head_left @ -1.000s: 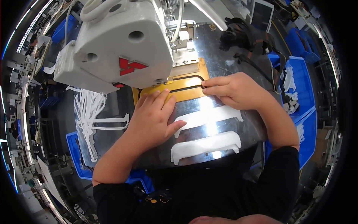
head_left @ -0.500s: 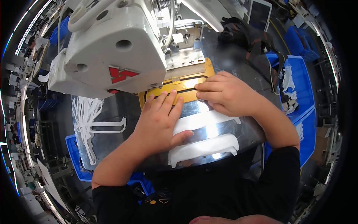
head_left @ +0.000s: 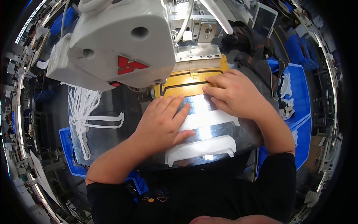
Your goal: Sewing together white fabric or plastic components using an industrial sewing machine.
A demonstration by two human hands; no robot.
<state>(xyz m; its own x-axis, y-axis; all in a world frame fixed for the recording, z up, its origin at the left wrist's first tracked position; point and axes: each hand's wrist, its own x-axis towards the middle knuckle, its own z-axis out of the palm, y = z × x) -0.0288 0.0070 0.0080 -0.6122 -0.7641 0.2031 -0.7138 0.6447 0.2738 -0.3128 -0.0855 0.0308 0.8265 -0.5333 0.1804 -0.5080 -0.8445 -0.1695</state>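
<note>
A yellow template plate [head_left: 188, 90] with dark curved slots lies flat under the metal clamp [head_left: 197, 52] of a white sewing machine [head_left: 119, 41]. My left hand [head_left: 161, 121] is palm down with fingers stretched out, their tips at the plate's near edge. My right hand [head_left: 238, 93] rests its fingertips on the right part of the plate, fingers slightly bent, not wrapped round anything. Nearer to me, two white curved fabric pieces lie on the shiny table: one strip [head_left: 209, 119] between my hands, and another piece [head_left: 201, 146] by the front edge.
A bundle of white strips [head_left: 82, 108] hangs over the table's left side. Blue bins [head_left: 304, 93] with fabric scraps stand at the right, and another blue bin [head_left: 69, 149] is lower left. A dark bag [head_left: 257, 48] and a tablet-like panel [head_left: 265, 19] are at the back right.
My left fingertips have slid back from the plate's face to its near edge. My right hand stays on the plate. The machine appears further right because the whole view has shifted.
</note>
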